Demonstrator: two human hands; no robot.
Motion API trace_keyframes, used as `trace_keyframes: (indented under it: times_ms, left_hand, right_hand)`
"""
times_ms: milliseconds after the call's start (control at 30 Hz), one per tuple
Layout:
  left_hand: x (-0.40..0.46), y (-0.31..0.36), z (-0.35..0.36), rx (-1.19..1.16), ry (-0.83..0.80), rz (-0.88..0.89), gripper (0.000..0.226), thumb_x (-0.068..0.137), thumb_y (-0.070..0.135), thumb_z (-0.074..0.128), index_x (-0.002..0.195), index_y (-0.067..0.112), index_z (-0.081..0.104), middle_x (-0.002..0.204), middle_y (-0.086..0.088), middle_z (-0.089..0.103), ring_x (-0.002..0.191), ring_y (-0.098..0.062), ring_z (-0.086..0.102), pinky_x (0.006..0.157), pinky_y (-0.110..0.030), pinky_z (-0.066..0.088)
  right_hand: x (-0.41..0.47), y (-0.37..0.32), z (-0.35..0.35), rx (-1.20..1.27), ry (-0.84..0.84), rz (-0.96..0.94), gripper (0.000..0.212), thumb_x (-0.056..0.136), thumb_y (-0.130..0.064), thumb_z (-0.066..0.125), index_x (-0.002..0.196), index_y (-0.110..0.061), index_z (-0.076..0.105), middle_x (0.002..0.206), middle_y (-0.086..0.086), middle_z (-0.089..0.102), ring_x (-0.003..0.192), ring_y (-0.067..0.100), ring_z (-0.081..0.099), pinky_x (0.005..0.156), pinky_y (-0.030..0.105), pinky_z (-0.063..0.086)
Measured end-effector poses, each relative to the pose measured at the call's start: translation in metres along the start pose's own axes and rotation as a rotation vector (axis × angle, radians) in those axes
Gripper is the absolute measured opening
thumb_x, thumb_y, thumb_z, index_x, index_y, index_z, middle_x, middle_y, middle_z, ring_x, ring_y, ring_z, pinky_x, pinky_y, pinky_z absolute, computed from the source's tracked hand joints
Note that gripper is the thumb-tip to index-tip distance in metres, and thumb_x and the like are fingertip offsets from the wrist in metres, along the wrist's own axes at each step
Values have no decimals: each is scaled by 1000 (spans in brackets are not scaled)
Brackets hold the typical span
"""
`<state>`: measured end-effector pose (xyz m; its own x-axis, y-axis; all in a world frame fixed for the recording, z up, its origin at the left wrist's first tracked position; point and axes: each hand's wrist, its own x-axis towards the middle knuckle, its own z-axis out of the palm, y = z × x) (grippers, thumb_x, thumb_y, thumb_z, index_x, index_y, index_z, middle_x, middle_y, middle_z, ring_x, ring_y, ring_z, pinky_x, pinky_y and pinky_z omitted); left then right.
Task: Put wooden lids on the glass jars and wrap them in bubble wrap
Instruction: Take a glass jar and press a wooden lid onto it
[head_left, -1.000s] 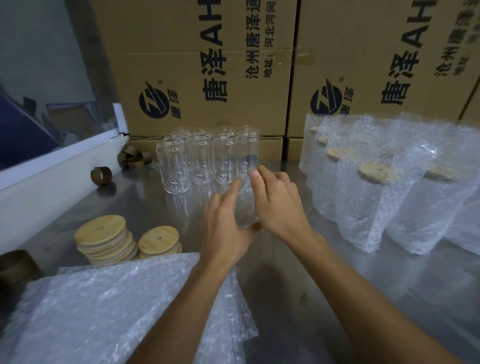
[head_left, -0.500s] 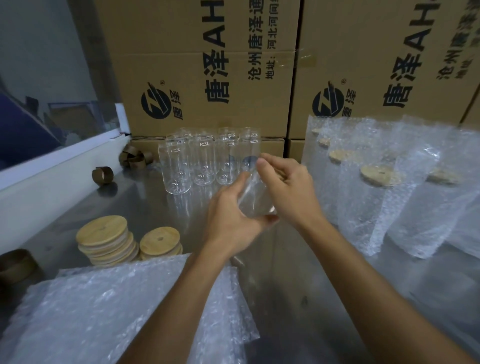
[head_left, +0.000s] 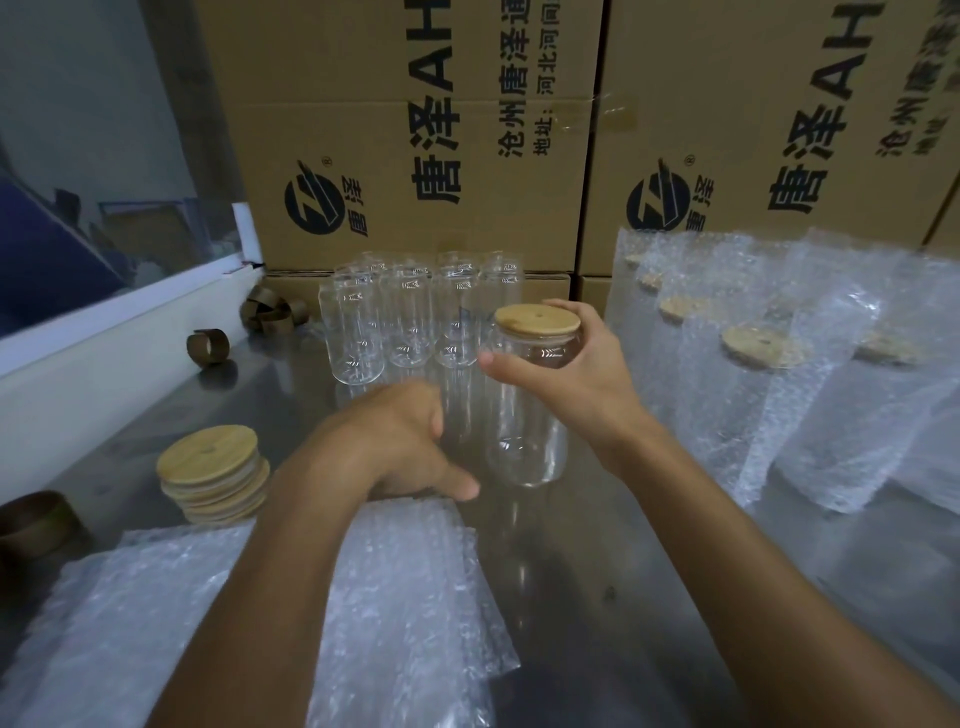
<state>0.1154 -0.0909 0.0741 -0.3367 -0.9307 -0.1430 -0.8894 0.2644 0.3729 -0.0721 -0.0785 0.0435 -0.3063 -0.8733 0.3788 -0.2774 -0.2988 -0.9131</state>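
My right hand (head_left: 582, 384) grips the neck of a clear glass jar (head_left: 527, 431), which carries a round wooden lid (head_left: 537, 318) and stands upright just above or on the steel table (head_left: 597, 597). My left hand (head_left: 395, 441) lies back-up at the far edge of a stack of flat bubble wrap bags (head_left: 395, 597), thumb pointing right. Its fingers are curled under and hidden. A stack of wooden lids (head_left: 210, 467) sits to the left. Several empty jars (head_left: 395, 317) stand behind.
Several lidded jars in bubble wrap (head_left: 779, 374) line the right side. Cardboard boxes (head_left: 415, 156) wall off the back. Brown tape cores (head_left: 208, 345) lie at the left by a white ledge (head_left: 104, 332). A brown roll (head_left: 36, 522) sits at the left edge.
The jar both hands held now has a wooden lid on it and is in my right hand alone. My left hand has let go and dropped onto the bubble wrap stack.
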Motion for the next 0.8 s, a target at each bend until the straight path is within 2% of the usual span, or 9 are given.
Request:
trace_keyframes:
  times_ms: [67, 133, 267, 400, 500, 567, 667, 733, 800]
  left_hand:
    - [0, -8, -1, 52, -202, -51, 50, 71, 36, 90, 103, 8, 64, 70, 3, 70, 52, -11, 61, 53, -21, 44]
    - [2, -15, 0, 20, -313, -108, 47, 76, 26, 88, 106, -1, 64, 60, 0, 70, 38, -13, 56, 43, -17, 38]
    - [8, -26, 6, 53, -368, -169, 45, 77, 22, 86, 108, -3, 66, 59, -1, 70, 37, -14, 57, 41, -17, 38]
    - [12, -29, 11, 38, -323, -147, 15, 83, 11, 79, 87, 5, 66, 53, 1, 67, 38, -14, 58, 38, -13, 34]
    - [12, -28, 8, -12, -257, -121, 16, 88, 5, 70, 80, 10, 58, 55, 0, 68, 38, -15, 59, 38, -13, 32]
    - [13, -27, 4, -72, -162, -83, 19, 90, 6, 67, 77, 12, 56, 58, 0, 70, 39, -16, 61, 39, -14, 33]
    - [15, -24, -1, -180, 194, 14, 21, 88, 11, 69, 71, 16, 57, 61, 2, 72, 53, -21, 69, 57, -26, 54]
    - [14, -20, -3, -239, 424, 77, 22, 84, 22, 75, 69, 19, 59, 61, 4, 70, 66, -23, 70, 72, -39, 60]
    - [9, -13, -1, -311, 568, 121, 32, 79, 40, 81, 68, 21, 58, 59, 6, 66, 66, -16, 67, 70, -36, 58]
  right_hand:
    - [1, 3, -2, -30, 19, -4, 91, 56, -40, 98, 132, -25, 50, 119, -7, 67, 108, 10, 67, 98, 36, 56]
    - [3, 4, -6, -20, 31, 4, 94, 52, -45, 98, 131, -25, 51, 117, -8, 67, 105, 9, 68, 97, 37, 56]
    - [4, 6, -8, -22, 37, 20, 101, 40, -59, 92, 128, -30, 51, 113, -12, 68, 100, 3, 68, 96, 32, 57]
    - [5, 9, -7, -38, 19, 16, 105, 40, -60, 92, 132, -26, 51, 116, -9, 67, 106, 8, 67, 98, 36, 56]
    - [5, 12, -7, -56, 15, 15, 105, 40, -60, 91, 131, -27, 51, 117, -9, 66, 108, 10, 66, 99, 38, 55]
    - [5, 13, -7, -80, 24, 14, 104, 41, -60, 91, 132, -27, 49, 118, -9, 66, 109, 11, 66, 99, 39, 55]
    - [6, 19, -9, -113, 45, 6, 99, 48, -53, 93, 132, -29, 47, 119, -10, 65, 112, 11, 64, 102, 40, 53]
    - [8, 23, -9, -127, 61, 6, 100, 50, -51, 95, 134, -29, 45, 120, -11, 63, 114, 8, 61, 105, 38, 51]
    - [9, 27, -9, -139, 89, 13, 102, 53, -51, 96, 138, -27, 43, 119, -16, 60, 114, 5, 59, 105, 34, 49]
